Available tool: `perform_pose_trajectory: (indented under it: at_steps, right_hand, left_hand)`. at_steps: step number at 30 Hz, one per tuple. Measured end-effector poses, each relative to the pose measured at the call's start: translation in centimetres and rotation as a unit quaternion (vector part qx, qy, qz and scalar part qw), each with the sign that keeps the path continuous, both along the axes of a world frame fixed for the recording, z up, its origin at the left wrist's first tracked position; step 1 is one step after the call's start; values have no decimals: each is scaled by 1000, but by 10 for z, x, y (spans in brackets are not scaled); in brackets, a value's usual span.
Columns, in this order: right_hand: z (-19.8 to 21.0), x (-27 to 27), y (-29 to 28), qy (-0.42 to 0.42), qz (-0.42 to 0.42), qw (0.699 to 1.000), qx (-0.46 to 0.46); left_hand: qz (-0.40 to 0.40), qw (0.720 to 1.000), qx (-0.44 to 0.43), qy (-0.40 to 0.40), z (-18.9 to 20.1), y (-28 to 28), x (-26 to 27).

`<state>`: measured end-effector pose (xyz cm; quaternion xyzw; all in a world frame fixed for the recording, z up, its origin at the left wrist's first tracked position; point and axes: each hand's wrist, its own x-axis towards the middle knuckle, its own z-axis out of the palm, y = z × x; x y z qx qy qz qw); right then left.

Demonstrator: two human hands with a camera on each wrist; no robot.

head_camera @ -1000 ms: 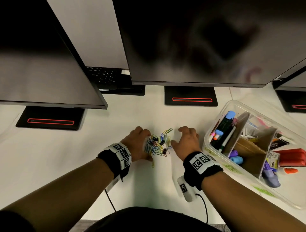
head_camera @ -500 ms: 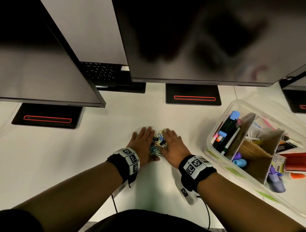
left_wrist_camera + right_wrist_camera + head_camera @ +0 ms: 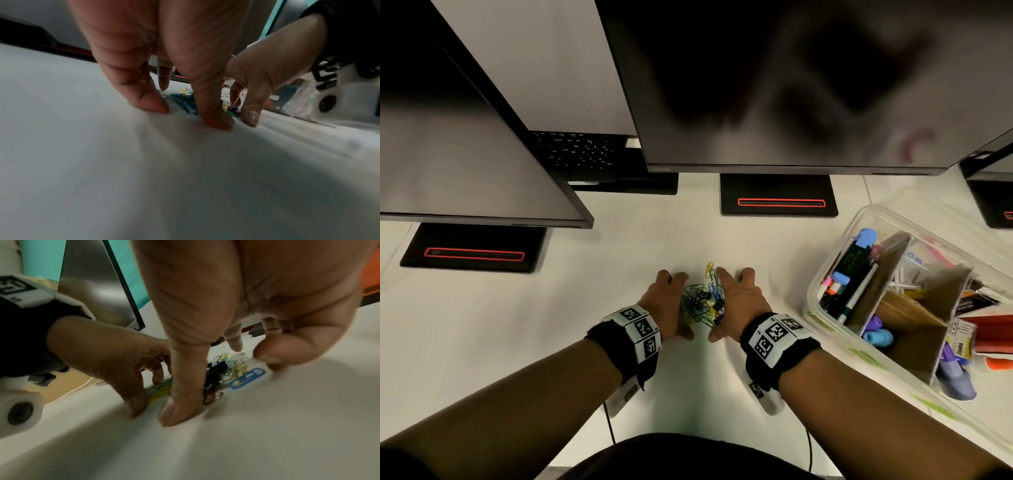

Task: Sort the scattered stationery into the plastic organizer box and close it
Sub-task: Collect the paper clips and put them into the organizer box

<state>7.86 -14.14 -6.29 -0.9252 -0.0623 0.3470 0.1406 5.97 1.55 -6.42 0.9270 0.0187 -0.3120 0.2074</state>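
A heap of coloured paper clips (image 3: 703, 303) mixed with small black binder clips (image 3: 213, 374) lies on the white desk, in front of the centre monitor. My left hand (image 3: 666, 299) and right hand (image 3: 741, 298) stand on either side of it, fingertips and thumbs down on the desk, hemming the heap in. Neither hand pinches anything. In the left wrist view, clips (image 3: 185, 100) show between my left thumb and fingers. The clear plastic organizer box (image 3: 812, 308) stands open at the right, with cardboard dividers, markers and highlighters inside.
Two dark monitors (image 3: 774, 85) (image 3: 465, 154) overhang the back of the desk on black stands (image 3: 779, 195). A keyboard (image 3: 575, 154) lies behind them. Red and orange items (image 3: 993, 332) sit at the box's right end. Wrist camera cables hang over the near desk edge.
The clips were spread out between my parted hands. The hands swept together and bunched them into a tight heap. Now the hands have eased slightly apart, fingertips on the desk.
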Motion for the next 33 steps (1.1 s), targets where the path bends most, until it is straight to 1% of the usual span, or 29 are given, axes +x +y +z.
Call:
perform_pose_trajectory:
  at_steps: [3,5,7,13,16,18,23,28,33]
  right_hand:
    - [0,3,3,-15,-10,999,46]
    - [-1,5,4,-24,-30,995,93]
    - [-2,5,4,-35,-34,992,118]
    - [-7,-2,1,-88,-24,988,121]
    - [-1,-1,2,-82,-23,991,105]
    - [7,0,2,-83,-26,992,97]
    - [36,2,1,-117,-35,988,95]
    - [74,3,-10,-169,-56,979,100]
    - [117,4,-43,-224,-86,967,90]
  left_hand:
    - [33,998,-41,-22,-3,-7,8]
    - [20,998,-56,-35,-4,-10,10]
    - [-2,997,-55,-48,-6,-11,10]
    - [-29,996,-57,-64,-1,-15,11]
    - [-31,996,-58,-60,6,-16,14]
    - [-25,995,-64,-69,13,-16,14]
    - [11,991,-93,-99,39,-14,15]
    - [-23,984,-96,-147,80,-24,22]
    - [-55,970,-122,-202,119,-57,35]
